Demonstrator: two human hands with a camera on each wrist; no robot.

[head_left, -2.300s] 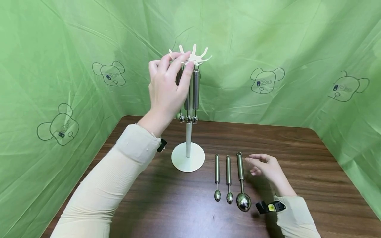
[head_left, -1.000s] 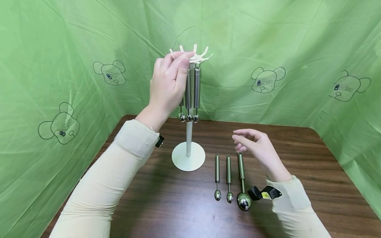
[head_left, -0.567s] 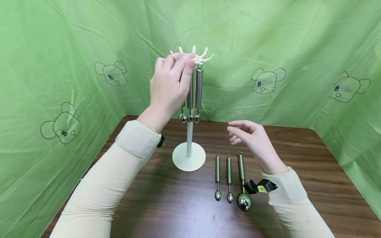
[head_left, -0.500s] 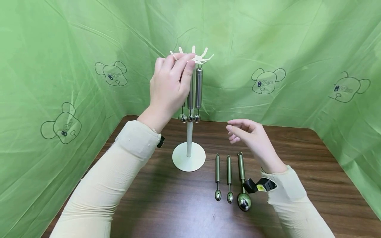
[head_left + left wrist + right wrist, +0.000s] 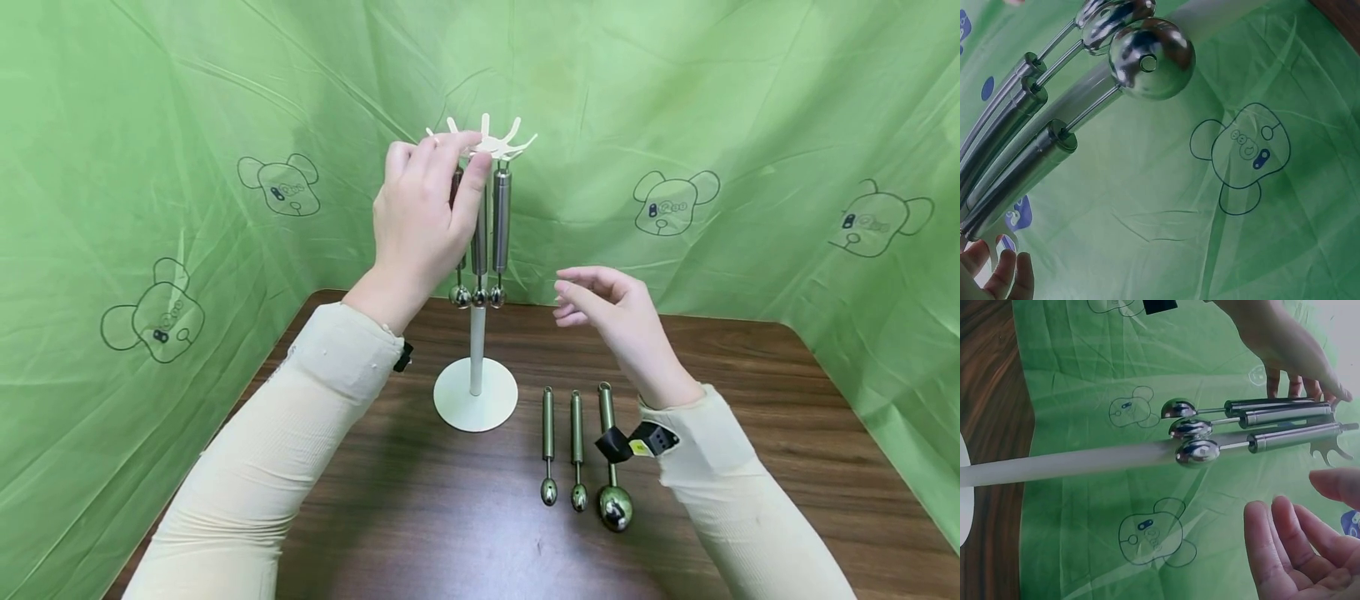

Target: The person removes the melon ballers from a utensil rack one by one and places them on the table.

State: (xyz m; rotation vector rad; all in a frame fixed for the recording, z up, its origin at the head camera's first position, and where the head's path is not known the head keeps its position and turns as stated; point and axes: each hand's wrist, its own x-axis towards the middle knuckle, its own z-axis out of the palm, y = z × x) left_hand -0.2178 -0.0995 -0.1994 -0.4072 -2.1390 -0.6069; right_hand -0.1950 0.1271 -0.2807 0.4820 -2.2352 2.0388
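Note:
A white stand with a ring of hooks [image 5: 495,147] on top bears three steel melon ballers [image 5: 501,221], bowls downward. My left hand [image 5: 423,217] is up at the hooks, thumb and index apart beside the handle tops. It hides part of the ring. In the left wrist view, its fingertips [image 5: 1000,275] show next to a hook near one handle's end. To the right of the stand, my right hand [image 5: 618,321] hangs in the air with loosely bent fingers and nothing in them. Below it lie two small melon ballers [image 5: 547,425] and a larger scoop [image 5: 615,507], partly covered by the wrist camera.
The stand's round white base [image 5: 476,417] rests on the dark wooden table [image 5: 420,517]. Green cloth [image 5: 570,83] with printed bear faces surrounds the table at the back and both sides. A black camera [image 5: 652,437] is strapped to the right wrist.
My right hand has risen from beside the larger scoop, up and leftward towards the stand. The left hand drew its thumb and fingers together at the hooks, then spread them again slightly.

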